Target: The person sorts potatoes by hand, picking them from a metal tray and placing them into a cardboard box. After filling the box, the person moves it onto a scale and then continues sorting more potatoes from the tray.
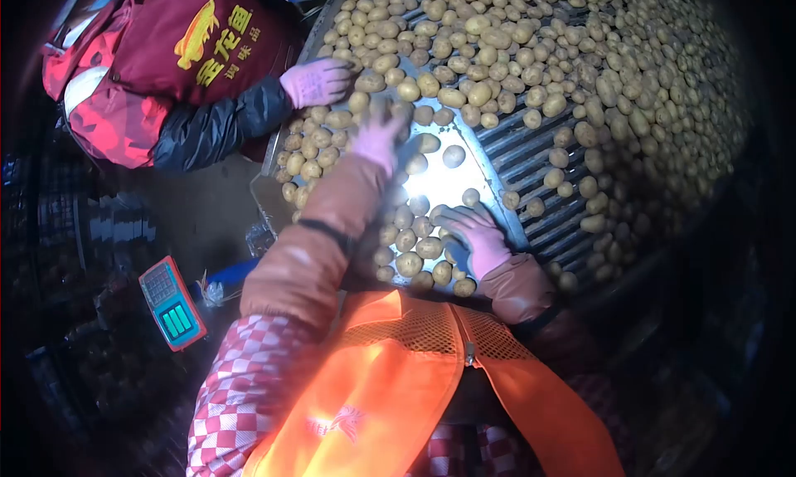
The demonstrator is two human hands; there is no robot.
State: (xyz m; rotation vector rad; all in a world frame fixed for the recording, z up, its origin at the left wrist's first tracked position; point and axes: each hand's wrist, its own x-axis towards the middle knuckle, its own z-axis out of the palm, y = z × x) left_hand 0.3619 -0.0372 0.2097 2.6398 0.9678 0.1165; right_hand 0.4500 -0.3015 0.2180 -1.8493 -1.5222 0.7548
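Both my hands wear pink gloves with grey palms and fingertips. My left hand point(381, 135) reaches across the metal tray point(464, 158) among the potatoes at its far left side. Its fingers are smeared by motion, so their grip does not show. Over the near right part of the tray, my right hand point(474, 235) lies with fingers stretched out, touching or just beside a cluster of potatoes point(429, 247). A few single potatoes point(453, 156) lie apart on the bright, shiny middle of the tray.
A large heap of potatoes point(638, 104) covers the slatted rack point(518, 158) at the right and back. On the left, a co-worker's gloved hand point(317, 82) rests beside potatoes at the tray's edge. A scale display with keypad point(172, 303) stands at lower left.
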